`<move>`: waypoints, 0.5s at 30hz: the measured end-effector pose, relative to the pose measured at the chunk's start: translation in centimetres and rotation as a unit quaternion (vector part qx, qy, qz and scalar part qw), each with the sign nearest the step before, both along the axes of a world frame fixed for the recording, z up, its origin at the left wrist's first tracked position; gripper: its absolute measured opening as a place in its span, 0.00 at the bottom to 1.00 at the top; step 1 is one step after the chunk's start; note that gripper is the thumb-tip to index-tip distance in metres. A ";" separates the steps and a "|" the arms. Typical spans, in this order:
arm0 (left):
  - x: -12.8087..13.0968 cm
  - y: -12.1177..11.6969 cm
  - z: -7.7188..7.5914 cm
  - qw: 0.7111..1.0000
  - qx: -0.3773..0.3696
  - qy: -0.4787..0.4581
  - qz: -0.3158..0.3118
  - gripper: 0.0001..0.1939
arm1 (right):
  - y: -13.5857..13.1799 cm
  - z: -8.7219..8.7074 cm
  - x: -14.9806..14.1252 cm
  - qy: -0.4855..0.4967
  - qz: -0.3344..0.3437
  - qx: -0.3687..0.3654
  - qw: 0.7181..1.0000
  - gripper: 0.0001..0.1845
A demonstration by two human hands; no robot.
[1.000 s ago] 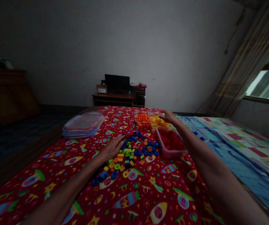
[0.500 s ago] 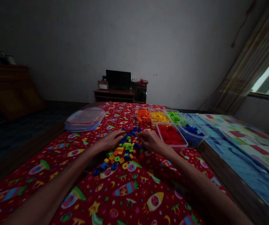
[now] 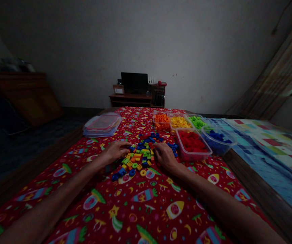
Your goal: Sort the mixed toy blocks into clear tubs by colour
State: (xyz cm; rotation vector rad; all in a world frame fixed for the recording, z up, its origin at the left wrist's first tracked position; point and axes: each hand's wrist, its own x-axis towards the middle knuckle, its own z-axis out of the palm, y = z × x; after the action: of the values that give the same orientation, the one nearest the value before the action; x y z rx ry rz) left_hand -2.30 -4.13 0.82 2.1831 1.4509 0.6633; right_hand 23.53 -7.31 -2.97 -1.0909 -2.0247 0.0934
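Observation:
A loose pile of small plastic building blocks (image 3: 138, 157) in blue, green, yellow, orange and red lies on the red patterned cloth. At the pile's left edge is my left hand (image 3: 116, 150), its thumb and fingers apart and nothing visible in them. My right hand (image 3: 166, 158) rests palm down at the right edge, fingers curled in toward the blocks; what its fingertips hold is too small to make out. Beyond its knuckles sit some blue blocks (image 3: 173, 148). Close to the right hand stands a clear tub of red blocks (image 3: 193, 154).
Behind the red tub stand containers of orange blocks (image 3: 161, 120), yellow blocks (image 3: 180, 122) and green blocks (image 3: 197, 122). A round tub of blue blocks (image 3: 218, 144) is on the right. Stacked lids (image 3: 102, 124) lie at the left. Farther back is a desk with a monitor (image 3: 134, 82).
The view has swung slightly left, so everything appears farther right. My right hand has come nearer and down beside the pile, uncovering blue blocks behind it. My left hand stays near the left edge.

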 end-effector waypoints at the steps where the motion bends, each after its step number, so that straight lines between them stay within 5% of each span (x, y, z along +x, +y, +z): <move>1: -0.1 0.0 0.0 1.000 0.005 -0.005 0.001 0.21 | -0.1 0.0 0.0 -0.016 0.001 0.017 1.000 0.13; 15: 1.8 2.2 -0.7 0.965 0.184 0.119 -0.142 0.09 | -0.7 0.4 -0.4 -0.137 0.003 0.118 0.984 0.18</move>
State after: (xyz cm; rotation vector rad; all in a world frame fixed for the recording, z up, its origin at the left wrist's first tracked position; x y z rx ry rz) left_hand -0.52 -1.91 0.14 2.7747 1.1540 0.6243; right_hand 23.10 -8.04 -2.62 -0.9882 -2.2144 -0.3014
